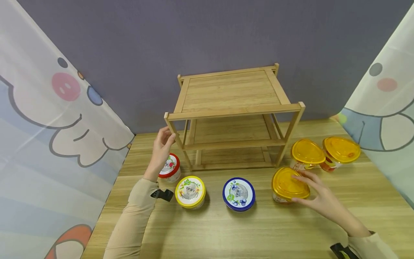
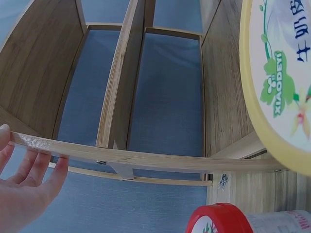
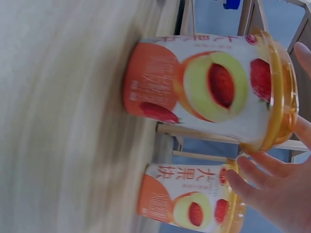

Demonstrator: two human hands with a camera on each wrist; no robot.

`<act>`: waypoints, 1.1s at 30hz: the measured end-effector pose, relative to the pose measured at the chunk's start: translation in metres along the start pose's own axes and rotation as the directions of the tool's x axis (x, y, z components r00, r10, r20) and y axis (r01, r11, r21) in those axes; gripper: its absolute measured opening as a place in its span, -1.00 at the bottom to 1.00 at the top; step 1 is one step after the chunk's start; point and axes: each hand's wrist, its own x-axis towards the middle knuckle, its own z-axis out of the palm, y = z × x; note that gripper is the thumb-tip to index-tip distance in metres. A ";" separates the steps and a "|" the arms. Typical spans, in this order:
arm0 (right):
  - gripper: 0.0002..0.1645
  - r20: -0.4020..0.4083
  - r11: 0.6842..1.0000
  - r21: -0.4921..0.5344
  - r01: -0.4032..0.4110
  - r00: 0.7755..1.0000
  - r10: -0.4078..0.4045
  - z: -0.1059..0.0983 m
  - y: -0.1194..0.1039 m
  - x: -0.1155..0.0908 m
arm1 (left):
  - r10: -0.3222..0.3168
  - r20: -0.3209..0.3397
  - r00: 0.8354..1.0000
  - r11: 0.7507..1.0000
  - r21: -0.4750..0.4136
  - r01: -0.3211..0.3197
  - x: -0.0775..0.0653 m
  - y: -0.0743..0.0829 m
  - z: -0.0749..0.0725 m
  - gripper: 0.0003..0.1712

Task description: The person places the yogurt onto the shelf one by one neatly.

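My left hand [image 1: 161, 145] holds the left front post of a wooden shelf rack [image 1: 233, 108]; in the left wrist view the thumb and fingers [image 2: 51, 182] lie on opposite sides of the post. Below that hand is a red-lidded tub [image 1: 169, 166]. With fingers spread, my right hand [image 1: 323, 199] touches the orange-yellow lid of a fruit cup [image 1: 284, 183] on the table. In the right wrist view the cup [image 3: 204, 82] shows a peach picture; fingertips are right at its lid, and the thumb hovers close over the top.
A yellow-lidded tub [image 1: 191, 192] and a blue-lidded tub [image 1: 238, 194] stand in front of the rack. Two more orange-lidded cups, a nearer one [image 1: 307, 153] and a farther one [image 1: 341, 149], stand right of it. Cartoon curtains [image 1: 48, 108] border both sides.
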 end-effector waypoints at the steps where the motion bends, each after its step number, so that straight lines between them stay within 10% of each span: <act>1: -0.23 -0.003 1.000 0.019 -0.005 1.000 0.005 0.002 0.001 -0.002 | 0.000 0.000 1.000 1.000 -0.003 0.000 0.000 0.000 0.000 -0.65; 33: -0.09 -0.088 0.993 0.074 -0.091 0.991 0.097 0.025 0.003 -0.009 | -0.004 0.000 1.000 1.000 0.006 0.004 -0.001 -0.002 0.001 -0.64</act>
